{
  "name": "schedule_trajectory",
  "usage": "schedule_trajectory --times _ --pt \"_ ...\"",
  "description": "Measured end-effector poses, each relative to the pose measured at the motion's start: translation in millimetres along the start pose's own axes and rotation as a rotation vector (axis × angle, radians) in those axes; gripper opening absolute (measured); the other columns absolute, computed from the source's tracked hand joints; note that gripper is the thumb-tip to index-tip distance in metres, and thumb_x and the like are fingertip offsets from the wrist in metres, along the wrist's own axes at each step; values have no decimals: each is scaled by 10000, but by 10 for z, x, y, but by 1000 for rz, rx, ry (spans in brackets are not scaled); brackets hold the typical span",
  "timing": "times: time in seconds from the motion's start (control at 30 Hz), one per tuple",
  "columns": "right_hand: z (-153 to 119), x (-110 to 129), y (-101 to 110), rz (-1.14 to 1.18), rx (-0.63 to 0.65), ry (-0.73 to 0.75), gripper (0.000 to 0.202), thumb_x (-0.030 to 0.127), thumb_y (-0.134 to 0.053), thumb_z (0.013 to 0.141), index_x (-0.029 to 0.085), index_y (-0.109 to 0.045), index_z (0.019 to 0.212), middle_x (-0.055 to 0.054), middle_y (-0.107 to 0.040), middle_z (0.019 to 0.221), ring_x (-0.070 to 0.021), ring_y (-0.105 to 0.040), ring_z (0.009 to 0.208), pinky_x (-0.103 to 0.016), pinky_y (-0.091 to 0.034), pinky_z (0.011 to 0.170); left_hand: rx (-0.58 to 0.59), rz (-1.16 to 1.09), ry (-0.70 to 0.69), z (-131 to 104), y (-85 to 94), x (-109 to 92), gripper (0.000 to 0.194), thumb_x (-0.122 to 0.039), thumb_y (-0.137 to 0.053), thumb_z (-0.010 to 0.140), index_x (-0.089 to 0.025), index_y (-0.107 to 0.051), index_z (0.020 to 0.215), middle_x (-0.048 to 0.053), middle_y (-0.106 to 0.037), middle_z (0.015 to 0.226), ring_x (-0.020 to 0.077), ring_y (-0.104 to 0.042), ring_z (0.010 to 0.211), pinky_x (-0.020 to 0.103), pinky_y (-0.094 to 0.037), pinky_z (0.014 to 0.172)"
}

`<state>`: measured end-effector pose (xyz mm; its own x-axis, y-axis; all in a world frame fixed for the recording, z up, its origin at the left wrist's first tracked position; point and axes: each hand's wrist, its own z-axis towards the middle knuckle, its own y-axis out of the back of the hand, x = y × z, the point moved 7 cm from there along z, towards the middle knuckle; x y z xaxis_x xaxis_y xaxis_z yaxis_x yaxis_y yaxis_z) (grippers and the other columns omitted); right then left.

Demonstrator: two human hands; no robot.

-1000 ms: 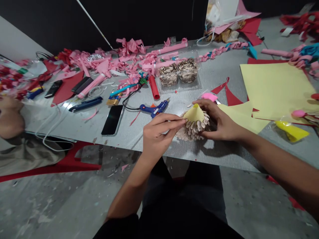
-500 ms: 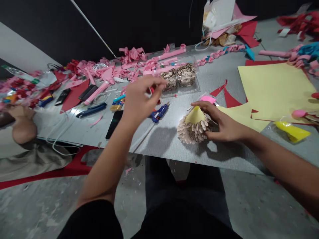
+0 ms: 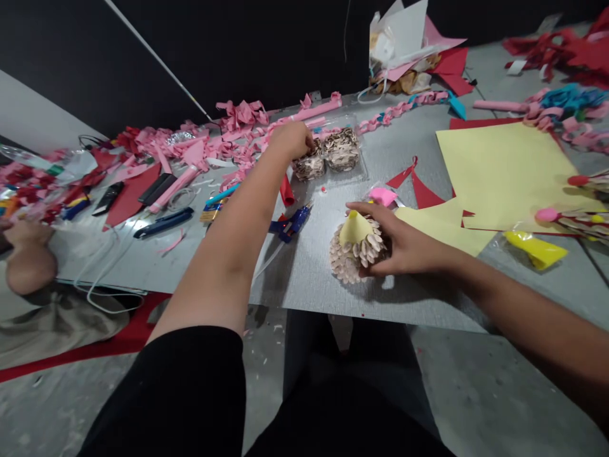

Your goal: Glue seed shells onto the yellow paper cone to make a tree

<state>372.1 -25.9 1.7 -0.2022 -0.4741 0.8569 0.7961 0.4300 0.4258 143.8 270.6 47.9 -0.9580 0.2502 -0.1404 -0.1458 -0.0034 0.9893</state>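
The right hand (image 3: 390,244) cups the cone (image 3: 353,246) on the table (image 3: 295,279). Beyond and left of it, the left hand (image 3: 294,139) is at the box (image 3: 362,170), grip hidden: apparently picking pieces (image 3: 343,152); next needs a light pinch.

Nothing can be read; any print on the small yellow-and-blue box (image 3: 208,213) is too small. Any marks on the blue plastic glue gun (image 3: 297,221) blur.
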Motion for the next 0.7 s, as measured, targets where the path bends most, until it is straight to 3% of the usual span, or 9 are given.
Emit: schedule_trajectory --times 0.13,0.27,0.4,0.5,0.6,0.7 --pt "3 -24 -42 -17 4 14 1167 315 -1063 725 500 -492 1726 -97 -560 1782 -507 -556 1646 -847 -398 1389 -12 -16 -12 13 17 59 222 -344 -841 870 -246 -891 1064 121 -865 1191 340 -696 1130 508 -506 1071" --pt "-6 -44 -9 14 -19 -34 1130 290 -1039 739 506 -504 1711 -82 -598 1722 -488 -652 1533 -793 -508 1335 -47 -80 -61 -68 74 115 174 -277 -787 846 -246 -868 996 98 -872 1144 300 -693 1087 446 -519 1026" --pt "-21 -64 -23 32 8 -61 1134 301 -1026 752 463 -484 1735 -102 -614 1690 -485 -688 1463 -791 -553 1288 -106 -276 -60 -232 166 221 83 -266 -819 815 -241 -797 891 72 -838 933 262 -680 973 429 -524 962" --pt "-30 -95 -34 58 25 -87 1153 334 -1028 762 421 -460 1762 -128 -609 1712 -503 -682 1477 -797 -560 1279 -159 -503 -53 -383 255 296 174 -270 -896 824 -246 -724 826 7 -743 748 204 -648 916 389 -507 925" --pt "-32 -120 -34 62 23 -115 1159 374 -1040 765 411 -457 1766 -141 -587 1746 -531 -628 1555 -817 -538 1299 -242 -650 -64 -712 386 278 277 -235 -969 831 -239 -693 806 -35 -714 719 163 -635 843 370 -519 884" --pt "-28 -120 -38 75 23 -118 1174 369 -1047 750 409 -459 1765 -146 -593 1744 -556 -584 1606 -838 -548 1285 -316 -789 -120 -1402 474 84 191 -246 -959 883 -204 -778 927 -20 -785 811 152 -683 816 358 -576 845"
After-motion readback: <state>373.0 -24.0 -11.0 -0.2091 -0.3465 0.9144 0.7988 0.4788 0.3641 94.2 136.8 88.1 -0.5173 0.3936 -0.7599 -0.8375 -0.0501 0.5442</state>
